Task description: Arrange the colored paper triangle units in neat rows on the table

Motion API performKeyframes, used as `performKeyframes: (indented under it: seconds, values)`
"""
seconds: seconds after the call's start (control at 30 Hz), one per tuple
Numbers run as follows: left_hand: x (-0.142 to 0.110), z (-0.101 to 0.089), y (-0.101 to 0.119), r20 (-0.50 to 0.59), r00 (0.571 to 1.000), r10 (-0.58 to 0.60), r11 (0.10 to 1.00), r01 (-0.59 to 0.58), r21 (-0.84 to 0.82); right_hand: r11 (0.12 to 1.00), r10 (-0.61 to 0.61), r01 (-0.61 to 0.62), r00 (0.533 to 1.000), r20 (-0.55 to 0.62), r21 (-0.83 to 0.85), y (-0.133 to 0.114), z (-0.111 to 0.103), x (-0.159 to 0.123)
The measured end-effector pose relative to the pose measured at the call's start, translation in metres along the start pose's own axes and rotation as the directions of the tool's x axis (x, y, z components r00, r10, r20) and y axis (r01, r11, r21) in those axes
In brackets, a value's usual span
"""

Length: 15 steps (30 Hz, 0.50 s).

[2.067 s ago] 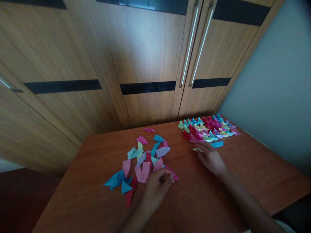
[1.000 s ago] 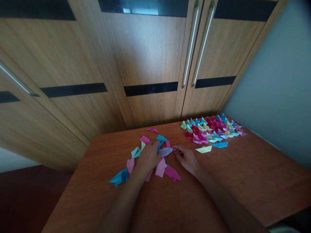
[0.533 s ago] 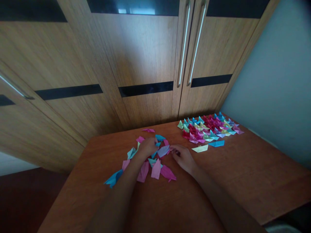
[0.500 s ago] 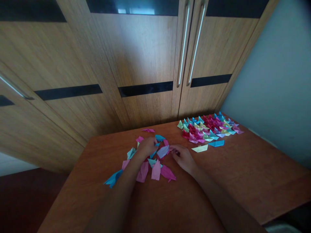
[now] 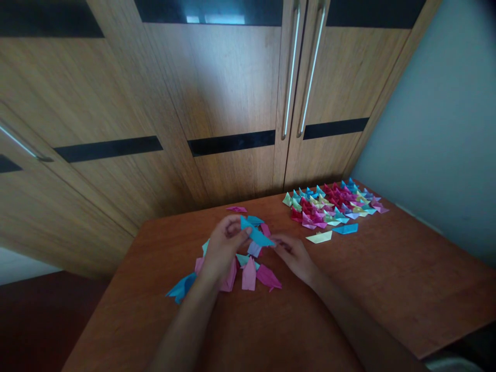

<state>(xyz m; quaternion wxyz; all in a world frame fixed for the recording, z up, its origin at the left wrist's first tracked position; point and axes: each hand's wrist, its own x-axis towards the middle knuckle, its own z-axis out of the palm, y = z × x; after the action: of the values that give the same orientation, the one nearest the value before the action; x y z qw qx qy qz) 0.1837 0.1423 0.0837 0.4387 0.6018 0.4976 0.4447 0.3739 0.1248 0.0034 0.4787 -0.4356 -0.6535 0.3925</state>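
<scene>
Between my hands is a blue folded paper boat [image 5: 256,233], flattened and held above a loose heap. My left hand [image 5: 225,243] pinches its upper left end between thumb and fingers. At its lower right tip are the closed fingertips of my right hand [image 5: 293,256]. Under and around it lie folded papers: a lilac one [image 5: 254,249], a light pink one [image 5: 249,274], a magenta one [image 5: 268,277] and another blue one [image 5: 182,288]. My left hand and forearm hide part of the heap.
Many small paper boats [image 5: 329,206] stand in rows at the table's back right. A pale yellow boat [image 5: 320,237] and a blue boat [image 5: 345,229] lie before them. Wooden cabinet doors [image 5: 232,82] rise behind the table [image 5: 387,274], with a wall [image 5: 430,134] on the right.
My left hand has lifted the blue paper boat out of the heap and turned it toward me. My right hand has stayed close by, its fingertips now at the boat's tip.
</scene>
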Motion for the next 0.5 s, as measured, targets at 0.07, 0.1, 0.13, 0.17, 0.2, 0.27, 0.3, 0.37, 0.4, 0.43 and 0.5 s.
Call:
performKeyframes:
  seconds: [0.07, 0.1, 0.13, 0.17, 0.2, 0.27, 0.3, 0.37, 0.4, 0.43, 0.5]
  values:
    - [-0.012, 0.012, -0.006, -0.050, 0.989, -0.140, 0.910, 0.109, -0.401, 0.989, 0.023, -0.031, 0.998, 0.052, 0.145, -0.007, 0.000, -0.003]
    - [-0.016, 0.017, -0.010, -0.065, 0.984, -0.168, 0.877, 0.119, -0.466, 0.977, 0.033, -0.051, 0.996, 0.088, 0.206, -0.010, 0.000, -0.004]
    - [-0.020, 0.023, -0.014, -0.081, 0.979, -0.187, 0.855, 0.121, -0.505, 0.965, 0.039, -0.068, 0.992, 0.117, 0.253, -0.012, 0.001, -0.005]
    - [-0.023, 0.028, -0.018, -0.098, 0.976, -0.195, 0.845, 0.117, -0.522, 0.955, 0.043, -0.080, 0.990, 0.131, 0.286, -0.014, 0.003, -0.006]
    - [-0.025, 0.033, -0.023, -0.111, 0.974, -0.199, 0.842, 0.112, -0.528, 0.948, 0.048, -0.084, 0.991, 0.124, 0.307, -0.015, 0.005, -0.007]
    - [-0.030, 0.042, -0.030, -0.124, 0.971, -0.206, 0.832, 0.107, -0.544, 0.947, 0.071, -0.079, 0.997, 0.037, 0.313, -0.016, 0.007, -0.007]
    - [-0.032, 0.045, -0.033, -0.120, 0.971, -0.207, 0.828, 0.108, -0.549, 0.950, 0.090, -0.077, 0.995, -0.031, 0.301, -0.016, 0.008, -0.006]
    - [-0.036, 0.051, -0.037, -0.088, 0.975, -0.206, 0.824, 0.125, -0.553, 0.957, 0.127, -0.081, 0.981, -0.148, 0.279, -0.015, 0.007, -0.005]
    - [-0.038, 0.054, -0.039, -0.062, 0.977, -0.206, 0.822, 0.139, -0.553, 0.958, 0.138, -0.084, 0.973, -0.184, 0.275, -0.014, 0.005, -0.004]
    - [-0.041, 0.056, -0.040, -0.035, 0.978, -0.206, 0.819, 0.153, -0.553, 0.957, 0.147, -0.084, 0.966, -0.212, 0.278, -0.013, 0.002, -0.003]
    - [-0.046, 0.058, -0.042, 0.006, 0.979, -0.206, 0.817, 0.175, -0.550, 0.958, 0.150, -0.071, 0.950, -0.274, 0.278, -0.011, -0.008, -0.002]
